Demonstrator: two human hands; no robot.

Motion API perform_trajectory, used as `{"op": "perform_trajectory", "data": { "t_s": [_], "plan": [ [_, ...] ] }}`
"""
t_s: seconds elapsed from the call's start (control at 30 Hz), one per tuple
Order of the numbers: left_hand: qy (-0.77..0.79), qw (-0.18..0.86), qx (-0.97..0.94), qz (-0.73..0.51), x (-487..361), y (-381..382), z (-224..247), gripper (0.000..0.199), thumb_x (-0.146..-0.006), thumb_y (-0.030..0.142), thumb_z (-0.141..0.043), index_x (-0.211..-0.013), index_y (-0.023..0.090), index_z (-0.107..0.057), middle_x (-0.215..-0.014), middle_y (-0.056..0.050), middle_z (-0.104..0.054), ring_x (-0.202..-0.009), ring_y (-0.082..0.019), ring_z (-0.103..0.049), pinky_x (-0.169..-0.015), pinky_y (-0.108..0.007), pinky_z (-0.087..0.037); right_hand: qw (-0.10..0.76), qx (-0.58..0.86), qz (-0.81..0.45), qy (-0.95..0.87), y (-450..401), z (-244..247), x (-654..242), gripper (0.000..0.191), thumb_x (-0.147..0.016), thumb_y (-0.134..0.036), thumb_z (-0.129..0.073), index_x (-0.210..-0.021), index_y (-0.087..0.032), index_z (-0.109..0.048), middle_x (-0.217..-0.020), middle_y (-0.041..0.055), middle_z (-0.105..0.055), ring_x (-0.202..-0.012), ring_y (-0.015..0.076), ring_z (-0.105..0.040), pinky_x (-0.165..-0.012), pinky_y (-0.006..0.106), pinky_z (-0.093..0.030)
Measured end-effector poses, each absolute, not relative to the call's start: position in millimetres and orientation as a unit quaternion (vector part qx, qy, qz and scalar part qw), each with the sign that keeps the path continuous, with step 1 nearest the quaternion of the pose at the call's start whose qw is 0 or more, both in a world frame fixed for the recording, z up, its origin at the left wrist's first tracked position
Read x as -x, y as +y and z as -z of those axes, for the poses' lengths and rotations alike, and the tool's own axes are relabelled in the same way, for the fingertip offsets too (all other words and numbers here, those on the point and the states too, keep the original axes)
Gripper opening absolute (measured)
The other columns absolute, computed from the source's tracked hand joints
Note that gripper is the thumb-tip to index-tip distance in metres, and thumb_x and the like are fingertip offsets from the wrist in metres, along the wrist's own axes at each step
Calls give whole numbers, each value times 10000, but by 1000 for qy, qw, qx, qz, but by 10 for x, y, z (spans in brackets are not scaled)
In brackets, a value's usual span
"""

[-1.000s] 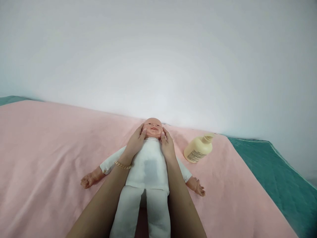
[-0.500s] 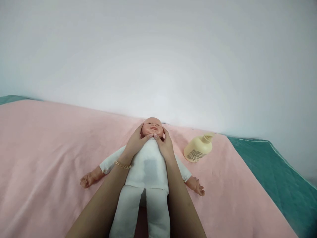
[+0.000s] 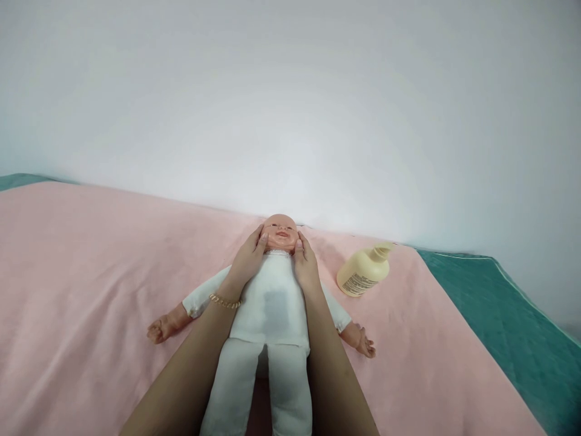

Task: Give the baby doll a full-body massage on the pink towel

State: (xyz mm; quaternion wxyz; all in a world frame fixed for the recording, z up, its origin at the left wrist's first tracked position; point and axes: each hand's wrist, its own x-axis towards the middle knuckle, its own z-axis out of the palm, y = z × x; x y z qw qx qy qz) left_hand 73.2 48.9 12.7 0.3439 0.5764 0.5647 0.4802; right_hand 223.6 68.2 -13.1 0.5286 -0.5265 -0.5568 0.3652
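In the head view, the doll [image 3: 276, 318] lies face up on the pink cloth [image 3: 100, 272], its head pointing away from the person and its legs running out of sight at the bottom edge. The left hand [image 3: 249, 259] and the right hand [image 3: 307, 265] are clamped on opposite sides of the doll's head, palms apart, thumbs against its cheeks, fingers wrapped along the sides. A beaded bracelet [image 3: 224, 301] circles the left wrist, beside the doll's torso. The doll's arms spread outward past the person's forearms. To the right of the doll, near but not touching it, a pale yellow bottle [image 3: 363, 274] sits on the cloth, printed text facing the person. Farther right of the doll lies a green quilt [image 3: 503, 315], and beyond its head rises a pale wall [image 3: 290, 109]
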Motion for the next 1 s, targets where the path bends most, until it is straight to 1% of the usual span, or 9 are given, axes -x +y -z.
{"op": "perform_trajectory", "data": {
  "t_s": [0.13,0.2,0.3,0.4,0.5,0.6,0.8,0.87,1.0],
  "plan": [
    [561,346,-577,-481,-732,483,-150,600,-951,524,-349,-1425,162,-411,-1495,-110,-397,-1379,-268,-366,-1116,-395,-325,515,539,-360,-561,649,69,-2225,628,-914,-599,-394,-1378,-182,-469,-1425,80,-477,-1309,235,-452,-1094,397,-366],
    [558,351,-577,-482,-729,495,-140,633,-915,542,-439,-1427,171,-406,-1486,-115,-411,-1360,-278,-397,-1093,-387,-362,495,549,-361,-569,607,11,-2218,663,-879,-609,-472,-1399,-198,-443,-1426,77,-475,-1305,247,-456,-1094,406,-366],
    [545,373,-573,-485,-724,517,-111,714,-827,513,-609,-1429,198,-392,-1435,-115,-482,-1284,-280,-494,-1028,-372,-440,474,559,-375,-567,548,-63,-2208,756,-817,-586,-595,-1434,-203,-387,-1410,86,-491,-1258,252,-507,-1058,392,-411],
    [534,389,-569,-491,-723,525,-100,744,-780,463,-682,-1417,204,-399,-1393,-117,-525,-1225,-275,-549,-981,-367,-482,466,567,-368,-571,534,-77,-2202,809,-781,-561,-650,-1443,-192,-367,-1414,93,-483,-1253,255,-511,-1038,381,-432],
    [537,388,-569,-487,-725,512,-122,703,-793,458,-666,-1395,189,-423,-1370,-129,-544,-1205,-275,-566,-977,-365,-485,466,567,-360,-576,557,-41,-2204,801,-780,-554,-654,-1440,-202,-368,-1415,89,-481,-1251,254,-509,-1032,382,-438],
    [545,378,-575,-480,-726,492,-150,643,-824,457,-622,-1384,199,-440,-1389,-119,-529,-1229,-279,-547,-998,-369,-468,478,545,-367,-582,588,8,-2216,765,-804,-553,-627,-1438,-211,-369,-1427,82,-470,-1255,245,-507,-1034,371,-436],
    [544,350,-589,-484,-718,502,-121,594,-908,445,-478,-1428,173,-390,-1486,-113,-412,-1358,-278,-399,-1096,-398,-363,496,538,-332,-595,640,93,-2243,636,-896,-571,-466,-1417,-210,-418,-1447,68,-450,-1323,244,-432,-1104,405,-352],
    [535,343,-598,-489,-714,516,-102,576,-926,467,-434,-1421,175,-405,-1482,-107,-421,-1360,-269,-398,-1104,-399,-350,503,538,-326,-592,655,112,-2240,625,-915,-567,-419,-1416,-194,-424,-1436,74,-465,-1313,242,-445,-1101,408,-354],
    [539,341,-592,-494,-710,523,-98,580,-949,488,-367,-1419,151,-410,-1466,-116,-441,-1349,-254,-415,-1107,-390,-342,523,530,-334,-578,666,118,-2230,600,-938,-545,-365,-1398,-170,-448,-1410,77,-495,-1281,225,-481,-1077,374,-386]
  ]
}}
